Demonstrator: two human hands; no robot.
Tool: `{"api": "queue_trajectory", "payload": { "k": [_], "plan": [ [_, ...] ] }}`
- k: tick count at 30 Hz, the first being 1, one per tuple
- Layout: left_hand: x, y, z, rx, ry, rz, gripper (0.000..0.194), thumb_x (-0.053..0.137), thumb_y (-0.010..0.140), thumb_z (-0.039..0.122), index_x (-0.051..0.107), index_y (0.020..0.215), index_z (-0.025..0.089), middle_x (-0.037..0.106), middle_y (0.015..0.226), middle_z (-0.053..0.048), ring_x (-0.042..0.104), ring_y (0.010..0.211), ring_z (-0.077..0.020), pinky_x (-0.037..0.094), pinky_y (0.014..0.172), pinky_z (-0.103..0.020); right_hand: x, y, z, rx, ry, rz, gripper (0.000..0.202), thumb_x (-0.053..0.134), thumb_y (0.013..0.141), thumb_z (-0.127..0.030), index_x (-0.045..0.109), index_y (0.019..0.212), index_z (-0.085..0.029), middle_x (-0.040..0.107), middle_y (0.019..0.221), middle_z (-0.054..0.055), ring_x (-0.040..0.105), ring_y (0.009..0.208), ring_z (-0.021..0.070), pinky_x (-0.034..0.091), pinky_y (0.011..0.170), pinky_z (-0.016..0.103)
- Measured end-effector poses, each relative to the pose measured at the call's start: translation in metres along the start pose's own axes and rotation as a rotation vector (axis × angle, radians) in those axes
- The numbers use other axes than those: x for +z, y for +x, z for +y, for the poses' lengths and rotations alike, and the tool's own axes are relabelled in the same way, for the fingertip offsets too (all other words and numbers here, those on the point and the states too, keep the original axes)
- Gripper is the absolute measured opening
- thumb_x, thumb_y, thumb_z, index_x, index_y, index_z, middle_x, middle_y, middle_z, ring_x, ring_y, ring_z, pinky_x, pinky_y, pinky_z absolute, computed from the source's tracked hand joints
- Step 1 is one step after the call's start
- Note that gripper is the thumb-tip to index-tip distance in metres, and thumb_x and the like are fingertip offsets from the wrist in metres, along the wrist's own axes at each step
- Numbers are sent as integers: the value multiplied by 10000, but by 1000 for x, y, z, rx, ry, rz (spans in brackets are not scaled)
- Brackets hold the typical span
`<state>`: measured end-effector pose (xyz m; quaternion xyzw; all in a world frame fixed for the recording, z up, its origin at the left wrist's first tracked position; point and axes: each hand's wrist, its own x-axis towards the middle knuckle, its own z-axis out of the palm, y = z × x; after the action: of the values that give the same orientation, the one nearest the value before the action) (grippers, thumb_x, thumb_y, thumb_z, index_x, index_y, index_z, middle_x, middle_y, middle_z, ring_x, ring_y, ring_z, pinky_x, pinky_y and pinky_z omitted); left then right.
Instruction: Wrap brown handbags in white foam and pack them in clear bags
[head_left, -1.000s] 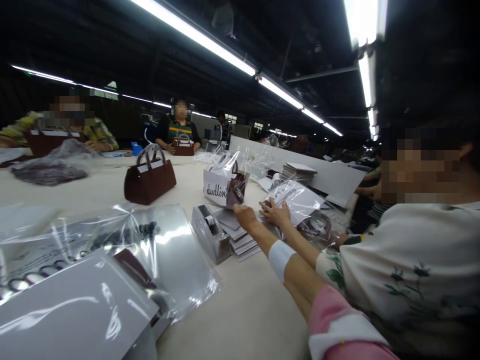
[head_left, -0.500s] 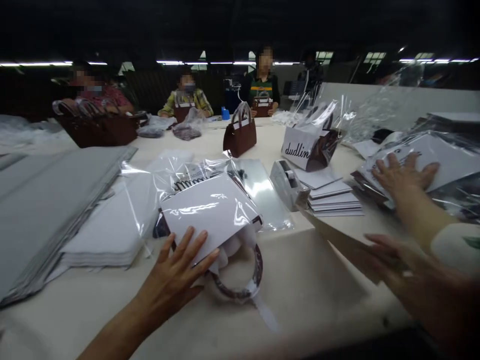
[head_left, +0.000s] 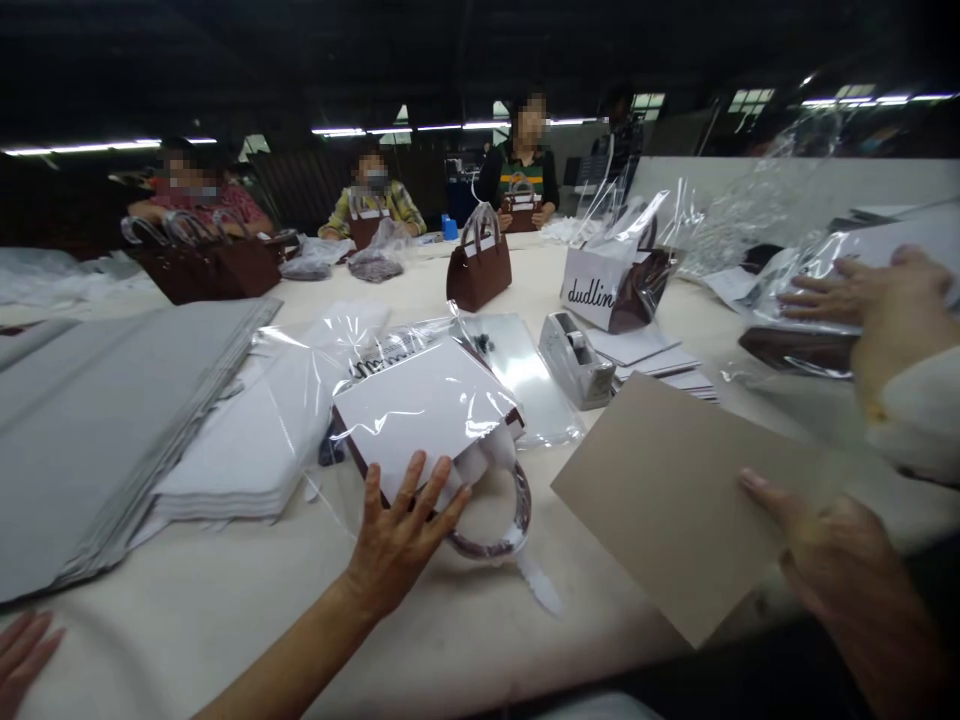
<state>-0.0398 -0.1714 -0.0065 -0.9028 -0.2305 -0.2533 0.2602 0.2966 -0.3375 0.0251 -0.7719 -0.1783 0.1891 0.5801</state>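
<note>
My left hand [head_left: 405,535] lies open, fingers spread, on the near edge of a brown handbag [head_left: 517,420] lying on its side. A white card [head_left: 427,405] covers the bag's upper face, under clear plastic wrap. The bag's wrapped handle [head_left: 521,510] loops toward me, with a white strip trailing from it. At the right, my right hand [head_left: 847,560] grips a grey-brown cardboard sheet [head_left: 675,490], thumb on top and the other fingers underneath. The sheet is tilted above the table. A grey tape dispenser [head_left: 577,365] stands behind it.
A co-worker's hand [head_left: 892,290] rests on a plastic-wrapped bag at right; another person's fingers [head_left: 26,655] show lower left. Stacked grey sheets [head_left: 127,420] and white sheets [head_left: 225,460] lie left. A brown handbag [head_left: 480,275] and a wrapped bag with lettered card [head_left: 589,290] stand behind.
My right hand has swung the cardboard from nearly edge-on to showing its broad face. My left hand has shifted slightly right on the bag. The co-worker's hand has moved right.
</note>
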Motion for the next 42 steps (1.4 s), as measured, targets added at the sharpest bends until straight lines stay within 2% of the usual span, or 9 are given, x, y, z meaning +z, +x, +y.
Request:
{"api": "queue_trajectory", "payload": {
  "k": [2, 4, 9, 12, 15, 22, 27, 32, 42],
  "plan": [
    [-2, 6, -5, 48, -55, -8, 370, 597, 772, 146, 552, 1111, 287, 494, 1285, -85, 357, 1250, -335, 208, 1010, -630, 9, -5, 6, 254, 210, -55, 317, 696, 626, -326, 578, 898, -213, 647, 762, 70, 608, 607, 210, 497, 491, 291],
    [-8, 13, -18, 79, -113, -14, 290, 593, 769, 163, 585, 1039, 270, 505, 1272, -94, 352, 1252, -339, 240, 1006, -607, 16, -9, 16, 382, 329, -157, 358, 730, 585, -264, 567, 898, -205, 648, 761, 43, 604, 610, 192, 507, 492, 260],
    [-26, 40, -73, -1, -281, -186, 223, 555, 777, 247, 584, 996, 214, 400, 1355, -120, 274, 1295, -334, 278, 1017, -536, 28, -19, 28, 467, 449, -250, 245, 686, 631, -142, 582, 852, -140, 646, 787, 35, 593, 665, 138, 515, 551, 185],
    [-31, 56, -101, -126, -439, -246, 285, 567, 775, 311, 560, 1035, 195, 400, 1355, -111, 311, 1285, -297, 315, 1028, -460, 40, -28, 16, 516, 472, -328, 241, 656, 661, -142, 591, 890, -113, 646, 806, 59, 586, 654, 148, 509, 522, 202],
    [-32, 66, -116, -215, -582, -245, 314, 593, 762, 364, 558, 1026, 197, 424, 1338, -92, 392, 1238, -255, 317, 1044, -386, 56, -39, -3, 540, 491, -451, 277, 638, 676, -134, 589, 945, -92, 648, 852, 91, 594, 670, 165, 514, 538, 221],
    [-30, 74, -115, -249, -620, -251, 293, 615, 752, 373, 564, 980, 196, 438, 1319, -87, 418, 1217, -230, 319, 1039, -355, 108, -49, -36, 575, 566, -745, 223, 583, 720, -127, 561, 939, -90, 616, 766, 61, 588, 675, 157, 505, 572, 226],
    [-31, 75, -109, -228, -596, -273, 286, 605, 755, 386, 565, 950, 180, 431, 1324, -116, 395, 1235, -253, 330, 1030, -392, 139, -41, -42, 567, 538, -774, 174, 545, 714, -94, 537, 888, -96, 572, 704, 28, 555, 618, 132, 501, 557, 232],
    [-31, 75, -107, -197, -584, -273, 277, 586, 770, 378, 562, 951, 169, 421, 1327, -138, 372, 1251, -255, 330, 1032, -401, 144, -36, -50, 550, 496, -758, 161, 543, 700, -81, 521, 854, -121, 544, 671, 5, 546, 605, 130, 494, 537, 230],
    [-30, 70, -105, -190, -529, -291, 326, 579, 778, 379, 544, 1048, 198, 395, 1357, -97, 323, 1279, -277, 304, 1043, -432, 155, -40, -63, 573, 378, -889, 121, 527, 656, -69, 554, 770, -101, 582, 664, 48, 557, 556, 145, 496, 530, 256]
  ]
}}
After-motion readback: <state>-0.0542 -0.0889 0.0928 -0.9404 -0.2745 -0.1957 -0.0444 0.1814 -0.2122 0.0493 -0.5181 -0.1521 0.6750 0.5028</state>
